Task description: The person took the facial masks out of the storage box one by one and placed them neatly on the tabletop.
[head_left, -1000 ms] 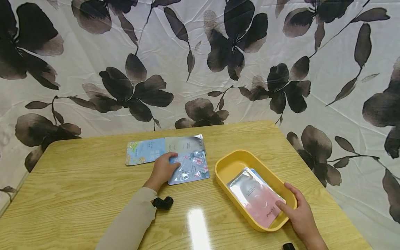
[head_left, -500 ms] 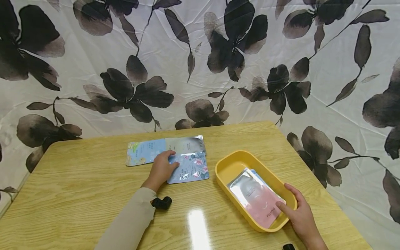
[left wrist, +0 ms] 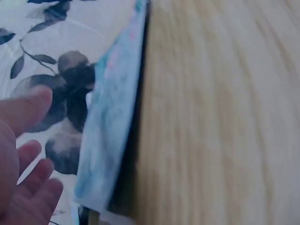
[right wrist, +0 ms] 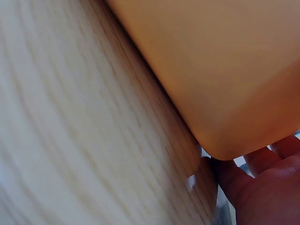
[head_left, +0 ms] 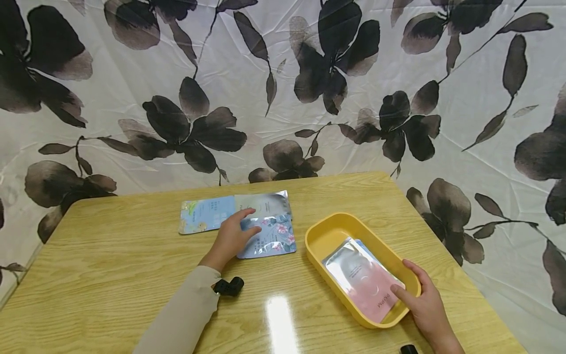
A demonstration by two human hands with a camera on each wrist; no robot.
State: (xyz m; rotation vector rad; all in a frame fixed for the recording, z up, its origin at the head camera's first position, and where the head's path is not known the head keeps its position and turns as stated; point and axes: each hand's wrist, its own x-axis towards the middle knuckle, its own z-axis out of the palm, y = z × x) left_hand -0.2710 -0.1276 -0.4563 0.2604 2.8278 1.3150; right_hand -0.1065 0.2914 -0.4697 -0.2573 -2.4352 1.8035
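A light blue foil sheet mask packet with pink flowers (head_left: 276,233) lies on the table, overlapping the lower edge of a silver packet (head_left: 265,202). Over its left end is my left hand (head_left: 231,237), thumb and index finger spread apart. The left wrist view shows the left fingers (left wrist: 35,180) apart from the flowered packet (left wrist: 112,108), pinching nothing. My right hand (head_left: 425,307) grips the near right corner of a yellow tray (head_left: 329,237), thumb over the rim and fingers outside. A pink and silver packet (head_left: 369,287) lies inside the tray, a blue one partly hidden beneath.
Left of the silver packet lies another light blue packet (head_left: 207,215). The wooden table (head_left: 110,275) ends at a flower-printed cloth (head_left: 247,88) behind it. Black wrist devices (head_left: 229,286) sit at both wrists.
My left thumb and index finger have spread and come off the flowered packet, which has shifted slightly away from me. The right hand and tray have stayed put.
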